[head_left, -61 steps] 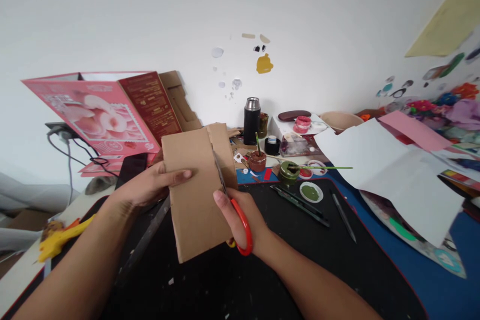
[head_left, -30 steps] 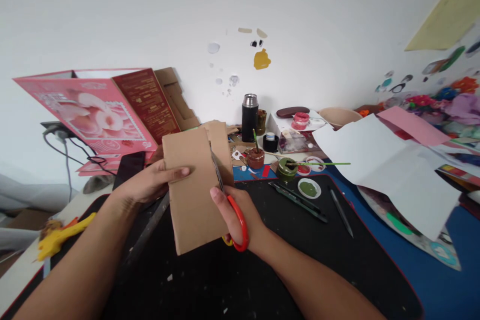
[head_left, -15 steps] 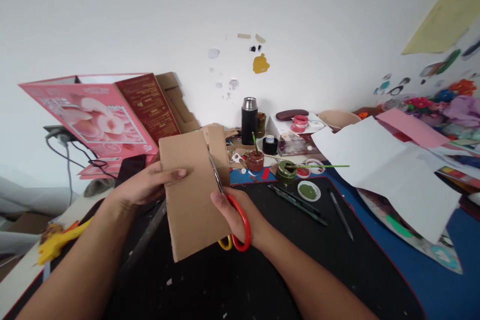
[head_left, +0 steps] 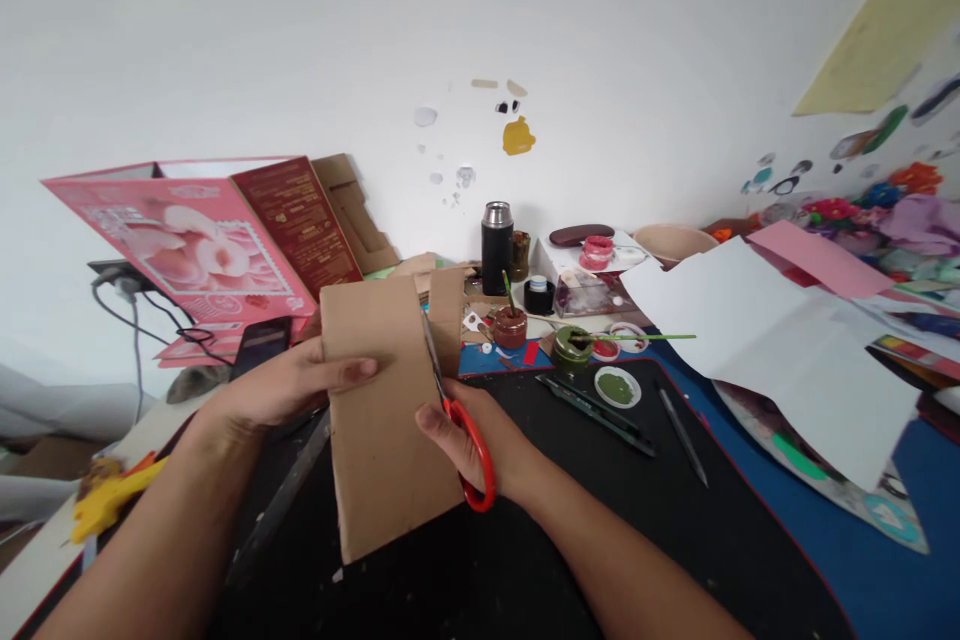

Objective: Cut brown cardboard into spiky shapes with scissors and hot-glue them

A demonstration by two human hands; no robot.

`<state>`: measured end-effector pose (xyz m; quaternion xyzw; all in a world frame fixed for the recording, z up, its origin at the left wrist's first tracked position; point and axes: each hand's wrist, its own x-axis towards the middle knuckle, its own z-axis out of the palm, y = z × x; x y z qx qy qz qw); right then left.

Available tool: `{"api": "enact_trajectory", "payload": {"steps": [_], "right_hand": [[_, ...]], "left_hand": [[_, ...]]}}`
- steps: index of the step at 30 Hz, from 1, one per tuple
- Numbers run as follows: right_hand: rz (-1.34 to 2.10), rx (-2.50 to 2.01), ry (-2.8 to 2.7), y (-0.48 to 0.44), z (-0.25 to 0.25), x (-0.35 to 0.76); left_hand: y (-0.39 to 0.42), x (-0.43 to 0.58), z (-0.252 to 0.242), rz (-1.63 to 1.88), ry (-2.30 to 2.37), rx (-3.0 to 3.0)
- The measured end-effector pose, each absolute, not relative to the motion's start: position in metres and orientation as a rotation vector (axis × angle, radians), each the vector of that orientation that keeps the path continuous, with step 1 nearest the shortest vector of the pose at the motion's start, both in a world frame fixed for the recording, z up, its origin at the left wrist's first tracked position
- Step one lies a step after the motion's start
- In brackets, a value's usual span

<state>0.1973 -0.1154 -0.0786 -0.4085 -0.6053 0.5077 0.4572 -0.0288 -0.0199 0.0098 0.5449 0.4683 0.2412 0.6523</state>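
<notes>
**Hands cut cardboard (head_left: 382, 420) with scissors (head_left: 486, 465)**

The left hand (head_left: 289, 385) pinches the cardboard's left edge, upright above the black desk (head_left: 675, 520). The right hand (head_left: 459, 440) curls through the red scissors, blades in the slit. A grip close beside the blades should help a straight cut.

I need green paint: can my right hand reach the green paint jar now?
Probably not yet: the right hand holds the scissors, blades in the cardboard; the way to the jar looks free.
</notes>
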Motion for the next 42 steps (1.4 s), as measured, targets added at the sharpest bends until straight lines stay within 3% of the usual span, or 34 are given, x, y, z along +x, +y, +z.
{"api": "enact_trajectory", "payload": {"steps": [42], "right_hand": [[1.362,-0.921,-1.135,-0.120,-0.080,0.190]], "left_hand": [[-0.015,-0.017,-0.016,0.551,0.912,1.216]]}}
